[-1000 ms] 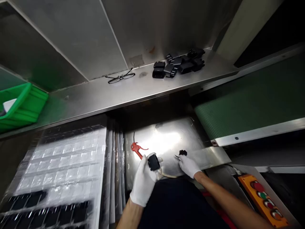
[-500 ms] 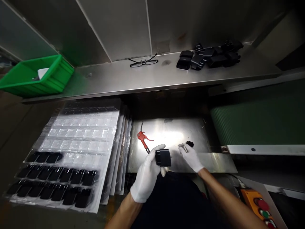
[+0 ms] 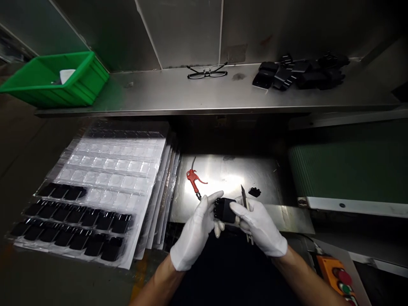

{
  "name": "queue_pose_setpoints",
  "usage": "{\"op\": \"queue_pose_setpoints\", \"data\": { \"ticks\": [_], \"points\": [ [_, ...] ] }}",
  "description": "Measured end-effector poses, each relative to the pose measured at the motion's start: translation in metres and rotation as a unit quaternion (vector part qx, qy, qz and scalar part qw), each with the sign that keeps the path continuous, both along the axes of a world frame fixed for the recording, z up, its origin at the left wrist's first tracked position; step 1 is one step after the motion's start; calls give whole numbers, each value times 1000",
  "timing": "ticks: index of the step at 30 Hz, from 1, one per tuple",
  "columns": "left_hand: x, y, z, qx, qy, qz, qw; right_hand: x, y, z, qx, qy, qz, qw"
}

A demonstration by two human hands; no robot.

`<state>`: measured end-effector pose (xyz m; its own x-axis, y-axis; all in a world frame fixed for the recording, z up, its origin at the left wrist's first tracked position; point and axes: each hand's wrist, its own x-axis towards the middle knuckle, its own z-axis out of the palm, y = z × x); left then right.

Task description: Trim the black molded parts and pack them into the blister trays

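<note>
At a black part (image 3: 227,211), left hand (image 3: 196,227) and right hand (image 3: 262,223) slant inward.

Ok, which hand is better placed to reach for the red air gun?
Probably the left hand: it is nearer the red air gun, while the right hand holds a pointed tool. Both hands are on the black part, so the left would first release it.

Left hand (image 3: 198,226) beside curled right hand (image 3: 260,222)

From here I see a boxy black part (image 3: 227,211), notched end left, a slim dark-tipped tool (image 3: 244,196) slanting beside it.
</note>
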<state>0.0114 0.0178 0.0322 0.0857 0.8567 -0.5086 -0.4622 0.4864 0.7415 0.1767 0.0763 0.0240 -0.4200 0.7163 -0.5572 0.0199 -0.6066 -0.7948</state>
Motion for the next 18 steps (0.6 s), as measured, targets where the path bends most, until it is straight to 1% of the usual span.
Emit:
{"op": "queue_pose_setpoints", "data": {
  "ticks": [2, 4, 6, 8, 9, 10, 11, 12, 13, 16, 18],
  "points": [
    [0, -1, 2, 8, 2, 5, 1000, 0, -1, -4, -54, 98, -9, 994],
    [0, -1, 3, 43, 39, -2, 998, -2, -1, -10, -119, 188, -38, 974],
    [1, 2, 1, 92, 93, -17, 991, -6, -1, -17, -212, 273, -52, 937],
    [2, 5, -2, 122, 124, -18, 984, -11, -2, -22, -302, 345, -24, 888],
    [2, 7, -3, 127, 126, -12, 984, -14, -3, -23, -334, 366, -7, 869],
    [2, 10, -5, 125, 122, -4, 985, -16, -4, -24, -352, 371, 2, 859],
    [2, 12, -6, 118, 114, 5, 986, -18, -5, -24, -357, 363, 2, 861],
    [1, 14, -6, 111, 107, 14, 988, -20, -7, -23, -352, 343, -5, 871],
    [1, 15, -6, 102, 100, 22, 989, -22, -8, -22, -339, 315, -13, 886],
    [0, 18, -6, 51, 60, 26, 997, -23, -10, -13, -254, 214, -18, 943],
    [0, 20, -6, 14, -1, 29, 999, -22, -9, -5, -188, 164, -11, 968]
  ]
}}
